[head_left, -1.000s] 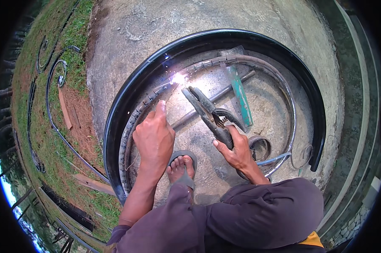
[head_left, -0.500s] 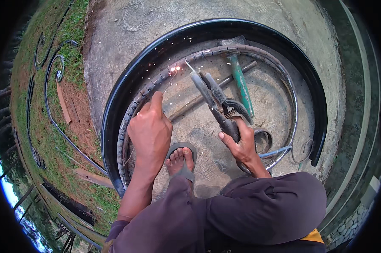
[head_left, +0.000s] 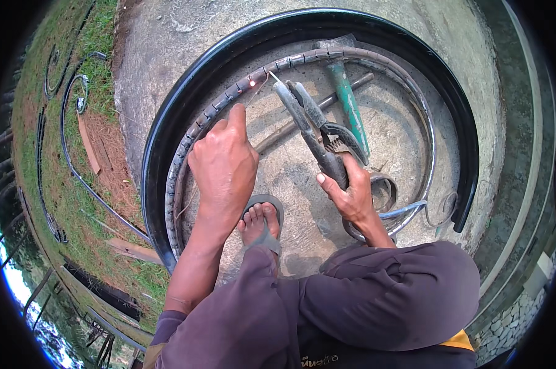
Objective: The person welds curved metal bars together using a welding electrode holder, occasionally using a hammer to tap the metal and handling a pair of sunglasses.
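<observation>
My right hand point(head_left: 352, 194) grips a welding electrode holder point(head_left: 318, 141), its jaws clamped on a short electrode point(head_left: 273, 77). The electrode's tip is close to a curved metal pipe point(head_left: 299, 59) with evenly spaced cuts. On this pipe a small spot point(head_left: 251, 82) glows orange. My left hand point(head_left: 224, 163) is closed, its finger pointing toward the glow, and a thin wire point(head_left: 253, 95) runs from it to near the pipe. Around the pipe lies a larger black curved metal piece point(head_left: 161, 132), open toward the lower right.
Inside the ring lie a hammer with a green handle point(head_left: 352, 117), a metal rod point(head_left: 284, 135) and a short ring of pipe point(head_left: 384, 192). My sandalled foot point(head_left: 262, 224) rests on the concrete. Grass with cables point(head_left: 68, 147) and wood pieces point(head_left: 136, 251) lies at left.
The flying sparks have died down to one glowing spot. The view has shifted slightly, and both hands keep nearly the same places beside the pipe.
</observation>
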